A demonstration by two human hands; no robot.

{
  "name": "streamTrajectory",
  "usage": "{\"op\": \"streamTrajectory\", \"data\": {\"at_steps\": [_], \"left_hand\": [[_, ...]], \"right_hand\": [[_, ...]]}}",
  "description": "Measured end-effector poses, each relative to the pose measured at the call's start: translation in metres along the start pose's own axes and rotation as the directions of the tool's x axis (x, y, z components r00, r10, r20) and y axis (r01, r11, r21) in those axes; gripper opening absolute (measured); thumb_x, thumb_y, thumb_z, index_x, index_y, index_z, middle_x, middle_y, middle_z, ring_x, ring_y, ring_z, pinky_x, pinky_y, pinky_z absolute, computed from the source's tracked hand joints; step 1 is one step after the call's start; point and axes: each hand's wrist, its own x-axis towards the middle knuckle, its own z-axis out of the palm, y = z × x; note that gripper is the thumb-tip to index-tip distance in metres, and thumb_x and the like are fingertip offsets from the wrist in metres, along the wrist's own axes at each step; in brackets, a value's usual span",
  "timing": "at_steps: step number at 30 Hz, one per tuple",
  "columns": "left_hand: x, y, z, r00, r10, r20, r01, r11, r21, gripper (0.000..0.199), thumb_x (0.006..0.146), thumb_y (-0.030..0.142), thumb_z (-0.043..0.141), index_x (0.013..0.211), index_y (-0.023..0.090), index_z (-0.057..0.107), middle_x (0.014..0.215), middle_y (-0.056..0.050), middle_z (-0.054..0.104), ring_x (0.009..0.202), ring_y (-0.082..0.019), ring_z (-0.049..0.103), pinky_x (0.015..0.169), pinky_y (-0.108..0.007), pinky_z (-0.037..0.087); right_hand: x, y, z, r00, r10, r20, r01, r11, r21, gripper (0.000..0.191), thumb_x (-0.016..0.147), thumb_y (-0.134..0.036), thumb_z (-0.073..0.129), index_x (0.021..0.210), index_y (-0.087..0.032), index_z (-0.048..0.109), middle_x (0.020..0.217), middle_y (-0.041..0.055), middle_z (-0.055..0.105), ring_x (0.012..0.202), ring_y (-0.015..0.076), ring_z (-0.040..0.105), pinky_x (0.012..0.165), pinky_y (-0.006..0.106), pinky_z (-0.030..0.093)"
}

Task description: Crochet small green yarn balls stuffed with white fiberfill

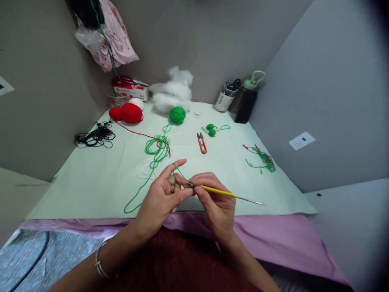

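Note:
My right hand [217, 202] grips a crochet hook [219, 190] by its yellow handle, with one metal end sticking out to the right. My left hand [162, 192] pinches a small dark green crocheted piece [191, 185] at the hook's other end, its index finger raised. Green yarn [140, 188] loops over the left fingers and runs back across the table to a loose coil [156, 148] and a green ball [177, 115]. The fingertips of both hands meet around the small piece, partly hiding it.
Orange thread snips [201, 143] lie beyond my hands, near two small green balls [212, 132]. Red yarn [129, 113], black cord [97, 136] and white stuffing [174, 93] are at the left and back. Yarn scraps [266, 159], a phone [246, 106] and a bottle [252, 83] stand or lie right.

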Motion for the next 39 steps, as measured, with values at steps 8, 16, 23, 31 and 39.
{"op": "streamTrajectory", "data": {"at_steps": [8, 16, 23, 31, 39], "left_hand": [[-0.001, -0.001, 0.0, 1.0, 0.017, 0.0, -0.017, 1.0, 0.016, 0.07, 0.083, 0.026, 0.083, 0.146, 0.026, 0.052, 0.093, 0.002, 0.059, 0.059, -0.004, 0.047, 0.043, -0.013, 0.041], [-0.002, 0.001, -0.001, 0.999, 0.036, 0.009, -0.036, 0.999, 0.008, 0.054, 0.085, 0.025, 0.081, 0.135, 0.026, 0.062, 0.092, 0.003, 0.057, 0.055, -0.002, 0.041, 0.043, -0.013, 0.037], [-0.004, -0.002, -0.004, 0.998, 0.066, 0.011, -0.067, 0.994, 0.086, 0.049, 0.087, 0.026, 0.079, 0.134, 0.03, 0.064, 0.091, 0.004, 0.057, 0.056, -0.003, 0.04, 0.046, -0.015, 0.036], [-0.006, -0.002, -0.002, 0.982, 0.157, -0.101, -0.124, 0.953, 0.275, 0.047, 0.087, 0.025, 0.078, 0.132, 0.026, 0.065, 0.086, 0.004, 0.054, 0.06, -0.005, 0.04, 0.059, -0.019, 0.04], [-0.01, 0.001, 0.004, 0.982, 0.127, -0.139, -0.107, 0.984, 0.143, 0.051, 0.081, 0.022, 0.082, 0.129, 0.026, 0.067, 0.084, 0.004, 0.057, 0.059, -0.004, 0.044, 0.057, -0.015, 0.041]], "right_hand": [[0.004, 0.002, -0.001, 0.967, 0.252, -0.035, -0.225, 0.912, 0.344, 0.01, 0.094, -0.026, 0.07, 0.096, -0.024, 0.079, 0.085, 0.0008, 0.07, 0.068, 0.0091, 0.064, 0.063, 0.023, 0.052], [0.008, -0.006, -0.003, 0.97, 0.243, 0.0, -0.222, 0.888, 0.403, 0.017, 0.1, -0.03, 0.06, 0.092, -0.022, 0.073, 0.086, 0.0021, 0.072, 0.065, 0.0105, 0.063, 0.061, 0.025, 0.054], [0.0, -0.006, -0.009, 0.996, 0.086, 0.024, -0.089, 0.972, 0.217, 0.019, 0.104, -0.024, 0.052, 0.099, -0.022, 0.07, 0.093, 0.0035, 0.071, 0.072, 0.0125, 0.064, 0.068, 0.029, 0.053], [-0.002, -0.021, -0.014, 0.955, -0.21, 0.207, 0.267, 0.914, -0.306, 0.021, 0.101, -0.011, 0.049, 0.106, -0.021, 0.066, 0.093, 0.0061, 0.071, 0.092, 0.0187, 0.068, 0.079, 0.034, 0.056], [-0.007, -0.009, -0.007, 0.834, -0.439, 0.334, 0.544, 0.557, -0.627, 0.031, 0.095, -0.013, 0.061, 0.122, -0.028, 0.067, 0.101, 0.0085, 0.074, 0.088, 0.021, 0.07, 0.07, 0.033, 0.061]]}}
